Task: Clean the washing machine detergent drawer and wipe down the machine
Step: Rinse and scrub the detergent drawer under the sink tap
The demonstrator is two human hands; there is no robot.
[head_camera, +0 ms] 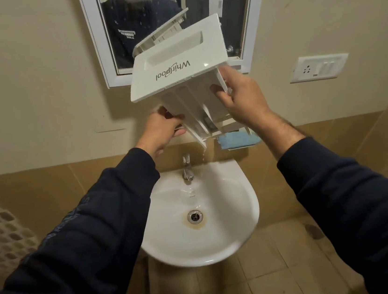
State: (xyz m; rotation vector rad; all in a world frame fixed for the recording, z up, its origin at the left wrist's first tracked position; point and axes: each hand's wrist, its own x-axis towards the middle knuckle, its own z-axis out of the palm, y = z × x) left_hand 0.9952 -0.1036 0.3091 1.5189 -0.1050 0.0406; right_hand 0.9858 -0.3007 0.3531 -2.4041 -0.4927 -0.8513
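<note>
Beige bathroom walls and tan floor tiles frame the scene, with a white-framed mirror (173, 27) mounted above a white pedestal sink (233, 215). Held well above the basin is the detergent drawer (178, 65), tipped so its branded front panel faces up and its rear end points down, where a thin trickle of water is seen falling toward the sink near the tap (187, 169). The drawer is gripped on both sides: the left hand (161, 128) is curled round its lower left edge, and the right hand (238, 97) is wrapped round the right side wall, thumb on the underside. A blue cloth (236, 139) is seen on a small shelf just behind the drawer's lower end.

Wet plastic could slip from the grip and strike the basin, and runoff could miss the bowl, since the trickle falls near its back rim. The mirror frame sits close to the raised front panel, so little room is left upward; open room lies below, over the basin.
</note>
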